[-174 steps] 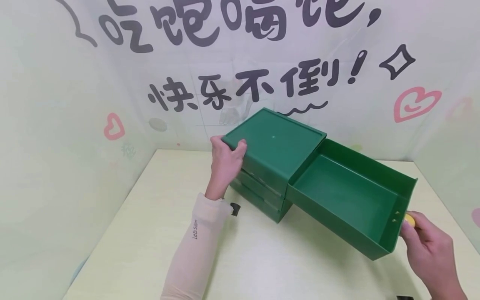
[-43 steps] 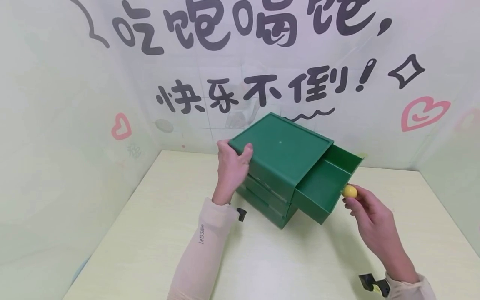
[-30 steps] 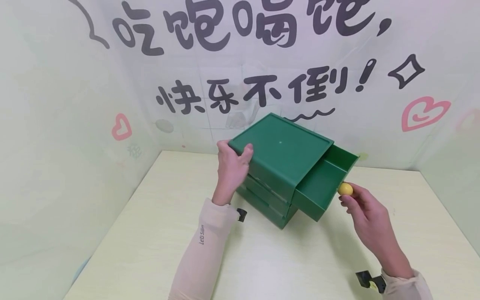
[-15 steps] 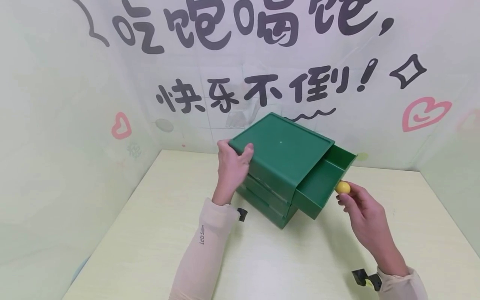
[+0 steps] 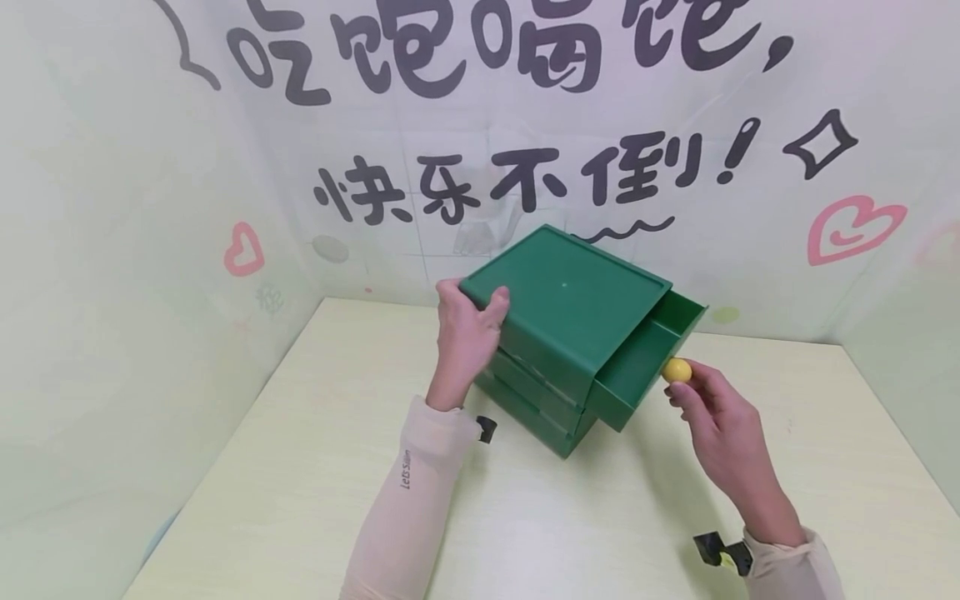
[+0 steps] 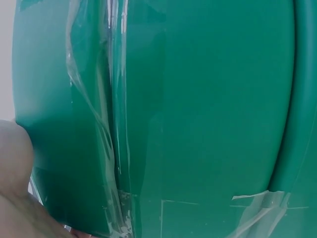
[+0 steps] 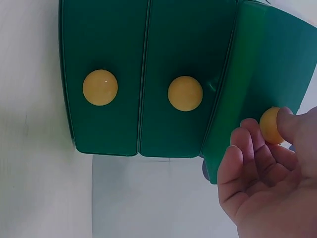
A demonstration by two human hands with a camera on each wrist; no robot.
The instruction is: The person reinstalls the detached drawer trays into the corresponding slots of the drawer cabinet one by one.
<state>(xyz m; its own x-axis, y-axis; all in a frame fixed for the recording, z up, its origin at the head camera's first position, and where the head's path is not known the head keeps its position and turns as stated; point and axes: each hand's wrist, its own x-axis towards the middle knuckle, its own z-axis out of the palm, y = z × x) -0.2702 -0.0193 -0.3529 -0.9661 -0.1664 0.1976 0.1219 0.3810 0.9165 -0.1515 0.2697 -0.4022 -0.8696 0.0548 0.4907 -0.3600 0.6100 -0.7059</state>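
A green drawer cabinet [image 5: 566, 292] stands at an angle on the table. Its top drawer [image 5: 641, 358] is pulled partway out, and the visible part of its inside holds nothing. My left hand [image 5: 468, 333] grips the cabinet's left edge, thumb over the top; the left wrist view shows the green side with clear tape [image 6: 119, 148]. With thumb and fingers my right hand [image 5: 731, 425] pinches the drawer's round yellow knob [image 5: 677, 370]. In the right wrist view, two lower drawers are pushed in, with a middle knob [image 7: 185, 93] and a bottom knob [image 7: 100, 87].
The pale table [image 5: 315, 467] extends around the cabinet. Behind it rises a white backdrop [image 5: 405, 275] with dark lettering and pink hearts, and pale panels stand at both sides. Black wrist mounts [image 5: 723, 552] sit at the sleeves.
The top drawer has slid from far out to mostly inside the cabinet, and my right hand has moved left with its knob. My left hand keeps its grip on the cabinet.
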